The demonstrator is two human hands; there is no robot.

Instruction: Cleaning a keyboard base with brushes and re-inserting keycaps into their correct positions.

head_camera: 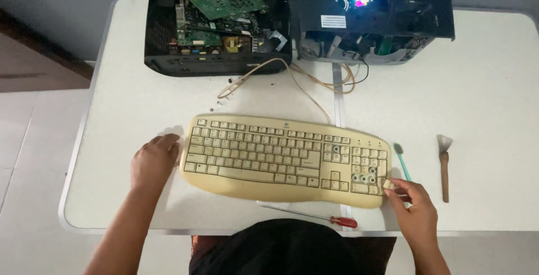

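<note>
A yellowed cream keyboard [281, 160] lies across the white table [483, 84], with several keys gone from its number pad. My left hand [154, 160] rests on the table against the keyboard's left end, fingers curled. At the keyboard's lower right corner my right hand [412, 205] pinches a small cream keycap [387, 183] between thumb and fingers. The keyboard's beige cable [303, 87] loops away toward the back of the table.
A red-handled screwdriver [314, 216] lies at the table's front edge. Right of the keyboard lie a teal toothbrush [401, 160] and a wooden-handled brush [444, 165]. At the back stand an opened black device with green circuit boards [219, 22] and its black housing [373, 14]. Small screws [222, 102] are scattered nearby.
</note>
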